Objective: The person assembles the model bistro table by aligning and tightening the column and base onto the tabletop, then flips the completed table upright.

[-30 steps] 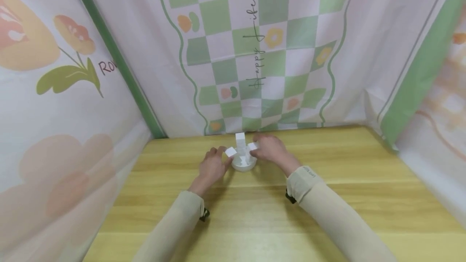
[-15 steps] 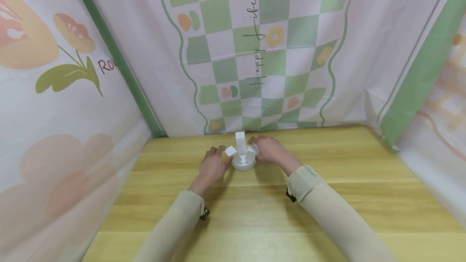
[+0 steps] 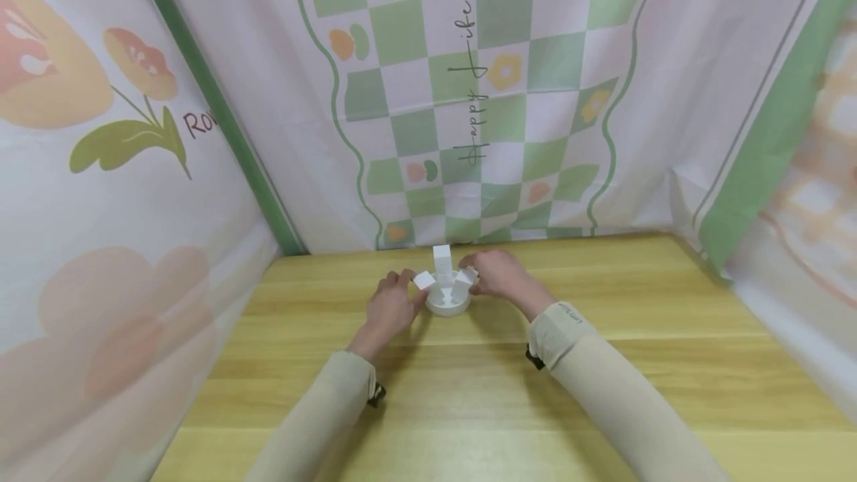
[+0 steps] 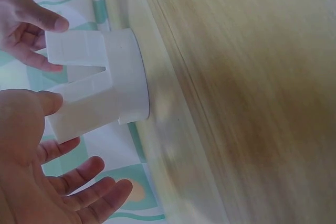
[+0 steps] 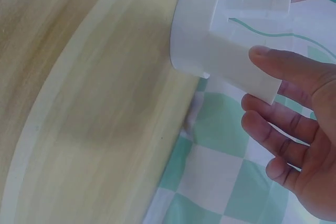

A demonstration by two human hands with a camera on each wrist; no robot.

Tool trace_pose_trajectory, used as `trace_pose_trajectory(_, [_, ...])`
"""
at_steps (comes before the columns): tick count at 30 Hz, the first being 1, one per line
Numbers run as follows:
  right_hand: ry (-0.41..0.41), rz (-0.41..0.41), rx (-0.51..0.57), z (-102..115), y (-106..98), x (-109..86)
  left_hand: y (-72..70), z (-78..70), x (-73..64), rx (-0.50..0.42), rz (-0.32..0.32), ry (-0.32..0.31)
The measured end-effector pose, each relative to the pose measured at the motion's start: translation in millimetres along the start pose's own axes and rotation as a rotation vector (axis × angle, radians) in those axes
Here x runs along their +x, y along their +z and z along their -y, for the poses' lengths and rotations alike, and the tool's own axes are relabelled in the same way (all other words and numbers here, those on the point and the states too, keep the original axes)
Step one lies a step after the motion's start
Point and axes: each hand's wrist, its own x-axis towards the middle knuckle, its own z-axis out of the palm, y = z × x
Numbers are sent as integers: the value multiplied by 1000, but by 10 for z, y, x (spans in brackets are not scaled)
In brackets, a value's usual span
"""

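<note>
A white round dish [image 3: 447, 309] sits near the back of the table, with white box-shaped blocks standing in it. The left block [image 3: 425, 280] leans outward between the thumb and index finger of my left hand [image 3: 390, 309]; its other fingers are spread in the left wrist view. My right hand [image 3: 501, 274] pinches the right block [image 3: 466, 279], thumb [image 5: 270, 60] on one face and fingertips at its lower edge in the right wrist view. Between them a taller back block [image 3: 442, 256] rises upright, touched by neither hand. The blocks' lower ends are inside the dish wall [image 4: 130, 72].
The wooden table [image 3: 442, 407] stretches in front of the dish and to both sides. Right behind it hangs a green-and-white checked cloth [image 3: 462, 199], and printed cloth walls [image 3: 154, 244] close in the left and right sides.
The right block has shifted from a higher, flatter pose to a slanted one down in the dish, with the right hand following it. The left hand and its block have stayed put.
</note>
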Motion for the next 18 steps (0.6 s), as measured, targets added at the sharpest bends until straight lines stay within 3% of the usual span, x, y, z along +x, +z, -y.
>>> trace_pose_trajectory(9, [18, 0, -23, 2, -7, -18, 9, -14, 8, 1, 2, -11])
trace_pose_trajectory(18, [-16, -38, 72, -94, 91, -55, -8, -4, 23, -17, 40, -20])
